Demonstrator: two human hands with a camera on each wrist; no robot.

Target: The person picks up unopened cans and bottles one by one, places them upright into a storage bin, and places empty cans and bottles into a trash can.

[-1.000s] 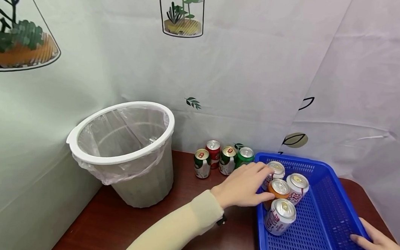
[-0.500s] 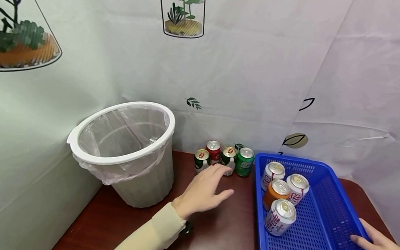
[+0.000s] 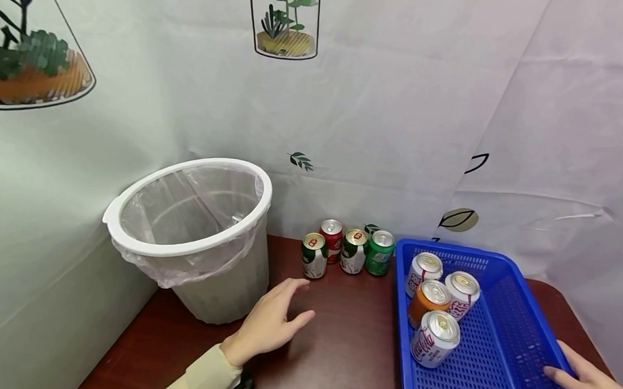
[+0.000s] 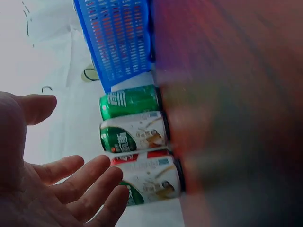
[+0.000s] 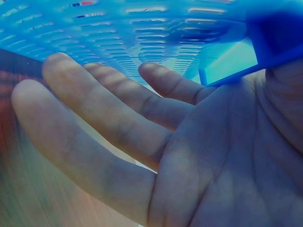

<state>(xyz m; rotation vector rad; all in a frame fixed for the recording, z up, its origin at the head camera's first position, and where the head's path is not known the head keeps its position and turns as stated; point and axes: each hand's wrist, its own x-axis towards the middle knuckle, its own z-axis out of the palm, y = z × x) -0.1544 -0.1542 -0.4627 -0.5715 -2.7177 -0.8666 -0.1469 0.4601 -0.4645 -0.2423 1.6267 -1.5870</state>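
Observation:
My left hand [image 3: 269, 324] hovers over the table with fingers spread and nothing in it. Closest to it is a green-and-white can [image 3: 315, 256], with a red can [image 3: 331, 240], a second green-and-white can [image 3: 353, 252] and a green can [image 3: 379, 254] beside it. My right hand [image 3: 590, 376] holds the right rim of a blue plastic basket [image 3: 494, 339], thumb inside and fingers along the outer wall [image 5: 142, 28]. Standing in the basket's left part are an orange can [image 3: 428, 303], a white Coca-Cola can [image 3: 435, 340] and two other white cans [image 3: 462, 293].
A bin [image 3: 222, 292] with a white rim and a clear plastic liner stands at the left. Behind the reddish-brown table [image 3: 345, 349] hangs a pale cloth [image 3: 379, 116] printed with plants.
My left hand has moved from above the cans in the basket, left and toward me, over the table. The right hand stays at the basket rim, and the cans stand where they were.

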